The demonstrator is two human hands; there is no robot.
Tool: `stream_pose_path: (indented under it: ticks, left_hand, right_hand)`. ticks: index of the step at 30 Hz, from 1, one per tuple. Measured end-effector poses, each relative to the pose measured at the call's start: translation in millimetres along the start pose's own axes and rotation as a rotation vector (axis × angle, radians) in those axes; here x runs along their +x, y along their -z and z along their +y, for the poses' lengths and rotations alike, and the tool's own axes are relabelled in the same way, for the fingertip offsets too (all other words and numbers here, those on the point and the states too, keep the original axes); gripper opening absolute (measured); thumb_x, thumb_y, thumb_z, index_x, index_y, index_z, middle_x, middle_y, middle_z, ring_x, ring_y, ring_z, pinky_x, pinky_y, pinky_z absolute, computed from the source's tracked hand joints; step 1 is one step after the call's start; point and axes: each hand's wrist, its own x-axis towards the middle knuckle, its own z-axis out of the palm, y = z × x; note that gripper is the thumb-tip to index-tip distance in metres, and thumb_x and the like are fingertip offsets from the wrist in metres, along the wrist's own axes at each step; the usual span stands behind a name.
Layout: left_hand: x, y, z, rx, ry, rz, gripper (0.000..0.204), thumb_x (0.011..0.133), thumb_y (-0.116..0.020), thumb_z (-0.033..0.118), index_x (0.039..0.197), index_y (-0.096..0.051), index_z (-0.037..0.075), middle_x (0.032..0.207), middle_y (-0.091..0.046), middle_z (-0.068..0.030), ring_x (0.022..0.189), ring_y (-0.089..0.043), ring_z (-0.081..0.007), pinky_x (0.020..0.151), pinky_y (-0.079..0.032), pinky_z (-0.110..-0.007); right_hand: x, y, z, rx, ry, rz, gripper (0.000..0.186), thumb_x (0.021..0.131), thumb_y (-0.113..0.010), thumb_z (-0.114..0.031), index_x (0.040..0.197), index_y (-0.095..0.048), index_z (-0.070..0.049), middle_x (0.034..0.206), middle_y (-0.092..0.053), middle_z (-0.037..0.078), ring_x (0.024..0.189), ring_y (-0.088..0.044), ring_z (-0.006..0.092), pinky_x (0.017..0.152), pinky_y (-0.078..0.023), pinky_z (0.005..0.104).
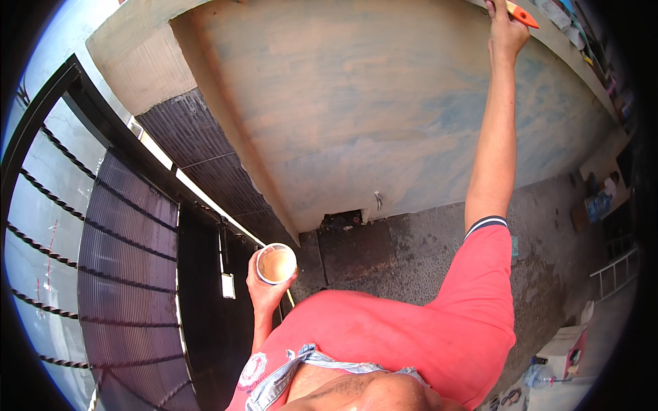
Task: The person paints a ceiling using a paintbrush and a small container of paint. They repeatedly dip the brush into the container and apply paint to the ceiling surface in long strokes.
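In my left hand (266, 290), held low beside my chest, is a white cup (277, 264) of peach-coloured paint; my fingers wrap round its side. My right arm stretches far up and forward. At its end my right hand (508, 35) is closed round a paintbrush (525, 15) with an orange handle, near the wall's upper edge. The brush's bristles are not clearly visible. Before me stands a wall (356, 103) with streaky, uneven peach paint over pale blue-grey patches.
A black metal gate (74, 72) with twisted bars and corrugated panels stands close on my left. Below the wall lies rough dark paving (439, 240) with a dark plate (356, 252). At right are a ladder (613, 275) and a clear plastic bottle (539, 375).
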Motion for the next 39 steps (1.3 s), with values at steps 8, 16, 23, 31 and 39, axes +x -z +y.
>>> stream_pose_path:
  ticks: [8,16,23,31,39]
  left_hand:
    - [-1.1,-6.0,-2.2,0.025,0.022,0.011,0.089,0.058,-0.098,0.016,0.134,-0.053,0.000,0.122,-0.068,-0.0127,0.114,-0.067,-0.0231,0.101,-0.053,-0.037]
    - [-0.5,-11.3,3.1,0.012,0.060,-0.013,0.091,0.059,-0.096,0.014,0.136,-0.050,0.000,0.124,-0.066,-0.0114,0.117,-0.065,-0.0221,0.103,-0.052,-0.037]
    - [-6.4,-1.6,2.1,0.042,0.025,0.069,0.091,0.058,-0.098,0.013,0.135,-0.052,0.000,0.122,-0.068,-0.0129,0.115,-0.067,-0.0224,0.101,-0.053,-0.037]
    - [-16.1,12.6,1.8,0.063,0.068,0.146,0.089,0.058,-0.097,0.014,0.134,-0.052,0.001,0.124,-0.065,-0.0107,0.117,-0.064,-0.0216,0.103,-0.052,-0.037]
    - [-20.3,25.5,-6.4,0.053,0.032,0.210,0.088,0.058,-0.098,0.014,0.133,-0.053,0.001,0.122,-0.068,-0.0120,0.115,-0.067,-0.0224,0.101,-0.053,-0.037]
  right_hand:
    - [-8.5,25.8,-8.0,-0.467,0.306,0.257,0.015,0.084,-0.079,-0.022,0.084,-0.077,-0.007,0.069,-0.071,0.007,0.077,-0.069,0.0243,0.068,-0.053,0.0314]
    - [-83.1,-68.4,-65.1,-0.638,0.554,0.038,0.010,0.090,-0.073,-0.011,0.098,-0.072,-0.006,0.088,-0.068,0.010,0.081,-0.068,0.0266,0.068,-0.053,0.0366]
    - [-158.8,-173.2,-142.9,-0.325,0.523,-0.117,0.019,0.081,-0.073,-0.003,0.099,-0.068,-0.006,0.085,-0.058,0.015,0.078,-0.061,0.0374,0.068,-0.050,0.0462]
    - [-211.4,-239.2,-192.0,-0.094,0.437,-0.244,0.021,0.078,-0.075,-0.003,0.097,-0.068,-0.007,0.085,-0.058,0.012,0.079,-0.061,0.0337,0.069,-0.050,0.0451]
    - [-238.2,-282.8,-205.5,0.127,0.502,-0.248,0.007,0.087,-0.070,-0.005,0.093,-0.070,-0.003,0.091,-0.068,0.012,0.081,-0.063,0.0319,0.071,-0.052,0.0428]
